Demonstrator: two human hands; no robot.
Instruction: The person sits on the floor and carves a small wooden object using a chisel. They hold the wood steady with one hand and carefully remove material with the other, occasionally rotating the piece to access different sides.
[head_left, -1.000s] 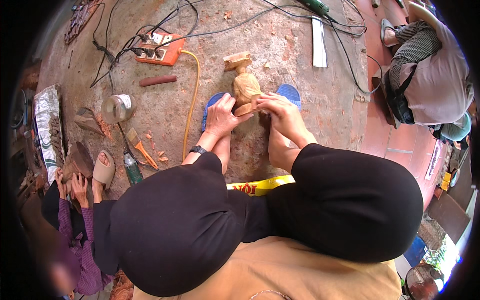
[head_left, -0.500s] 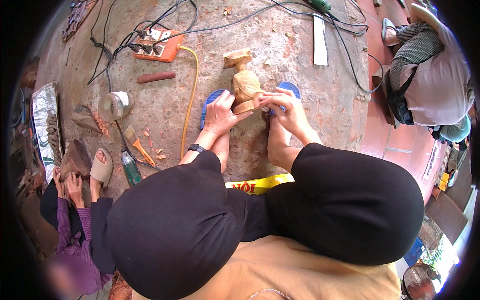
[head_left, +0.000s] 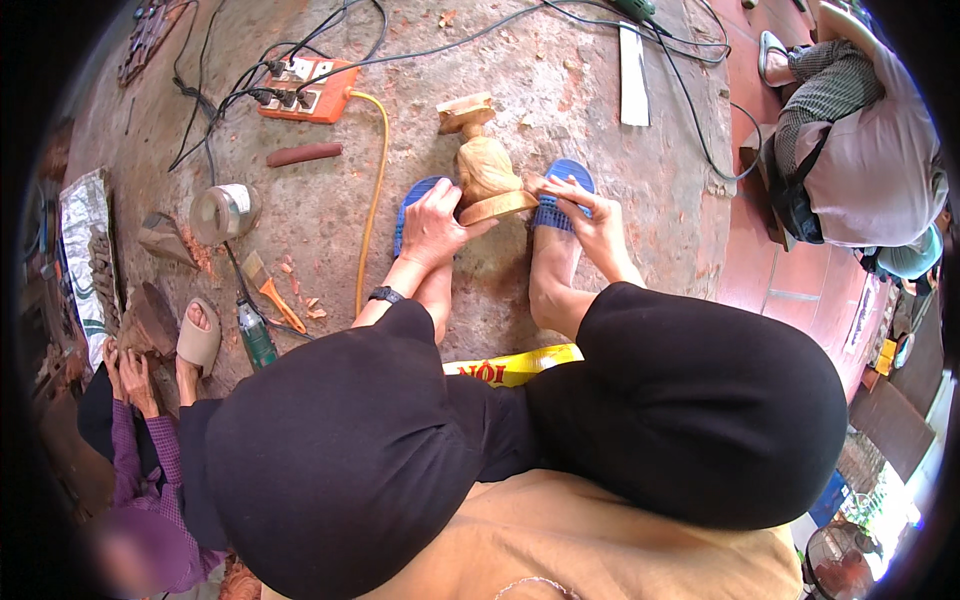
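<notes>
A pale wooden carving point(head_left: 485, 165) lies between my feet, its rounded base toward me and a blocky piece at its far end. My left hand point(head_left: 435, 222) is closed on the left side of that base, thumb along its near edge. Just right of the base is my right hand point(head_left: 588, 212), above the blue slipper on my right foot. Its fingers are pinched together and look apart from the carving; whatever is between them is too small to make out.
An orange power strip point(head_left: 310, 92) with tangled black cables and a yellow cord point(head_left: 378, 200) lies ahead-left. Nearby are a reddish-brown bar point(head_left: 304, 154), a clear jar point(head_left: 225, 212), a brush point(head_left: 282, 304) and a green power tool point(head_left: 256, 338). Co-workers sit at left and right.
My right hand has drawn back slightly to the right, off the carving's base. My left hand keeps its hold; the carving's base shows more fully.
</notes>
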